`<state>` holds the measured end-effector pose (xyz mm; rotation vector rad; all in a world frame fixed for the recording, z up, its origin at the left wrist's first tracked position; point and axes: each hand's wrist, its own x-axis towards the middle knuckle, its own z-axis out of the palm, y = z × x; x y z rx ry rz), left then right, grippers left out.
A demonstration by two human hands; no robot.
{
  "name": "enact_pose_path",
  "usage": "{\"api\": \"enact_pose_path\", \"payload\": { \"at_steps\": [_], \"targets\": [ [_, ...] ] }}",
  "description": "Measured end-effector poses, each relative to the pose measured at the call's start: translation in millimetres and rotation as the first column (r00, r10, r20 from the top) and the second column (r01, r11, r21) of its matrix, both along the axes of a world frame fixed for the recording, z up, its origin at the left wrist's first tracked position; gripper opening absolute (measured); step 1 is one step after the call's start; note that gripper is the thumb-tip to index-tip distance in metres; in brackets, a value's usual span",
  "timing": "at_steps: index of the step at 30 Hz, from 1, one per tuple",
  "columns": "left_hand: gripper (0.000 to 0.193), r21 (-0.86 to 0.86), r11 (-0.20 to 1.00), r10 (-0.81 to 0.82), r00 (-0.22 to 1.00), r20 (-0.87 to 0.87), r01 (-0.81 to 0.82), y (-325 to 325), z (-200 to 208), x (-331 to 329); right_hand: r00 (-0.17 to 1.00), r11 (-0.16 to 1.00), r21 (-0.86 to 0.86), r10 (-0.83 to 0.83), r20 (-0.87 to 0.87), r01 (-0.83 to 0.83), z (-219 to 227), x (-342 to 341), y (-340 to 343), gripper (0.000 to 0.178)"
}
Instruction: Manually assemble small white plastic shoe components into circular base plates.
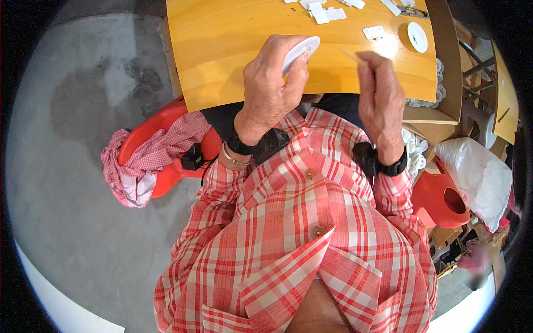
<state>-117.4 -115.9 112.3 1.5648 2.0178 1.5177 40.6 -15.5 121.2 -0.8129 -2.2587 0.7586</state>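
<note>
My left hand (272, 83) is closed on a white round disc (300, 53), gripping it between thumb and fingers over the table's near edge. The disc is tilted, and something small sits on its face by my thumb. To the right, apart from the disc, my right hand (380, 94) has its fingers curled in with the thumb against them. Motion blurs its fingertips. A faint thin streak shows beside them, too unclear to name. Another white round disc (417, 38) lies on the table at the right.
The yellow wooden table (222, 55) bears several white pieces (327, 12) and a dark-handled tool (413, 12). A cardboard box (449, 89) with white round parts adjoins its right edge. A red chair (161, 122) with checked cloth stands left; a red stool (438, 194) and white sack (477, 172) are right.
</note>
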Motion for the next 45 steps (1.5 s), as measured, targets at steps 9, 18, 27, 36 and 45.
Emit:
{"api": "enact_pose_path", "payload": {
  "at_steps": [9,18,27,36,45],
  "targets": [
    [0.020,0.008,0.998,0.055,0.992,0.110,-0.056,2.6,-2.5,5.8,0.988,0.975,0.173,0.148,-0.042,-0.139,4.6,-14.1,-10.3,0.015],
    [0.020,-0.014,0.998,0.055,0.993,0.104,-0.054,3.3,-2.2,5.7,0.988,0.971,0.193,0.151,-0.034,-0.142,2.7,-16.7,-11.2,0.017],
    [0.020,-0.017,0.999,0.045,0.994,0.099,-0.044,3.7,-2.6,4.8,0.987,0.972,0.176,0.160,-0.021,-0.154,1.8,-17.9,-10.5,0.018],
    [0.020,-0.032,0.999,0.046,0.993,0.113,-0.043,3.9,-1.9,4.9,0.987,0.973,0.172,0.158,-0.014,-0.154,0.6,-17.6,-9.6,0.017],
    [0.021,-0.016,0.998,0.056,0.996,0.070,-0.055,4.9,-4.1,4.8,0.989,0.975,0.172,0.148,-0.020,-0.143,-0.9,-18.1,-9.5,0.017]
  ]
}}
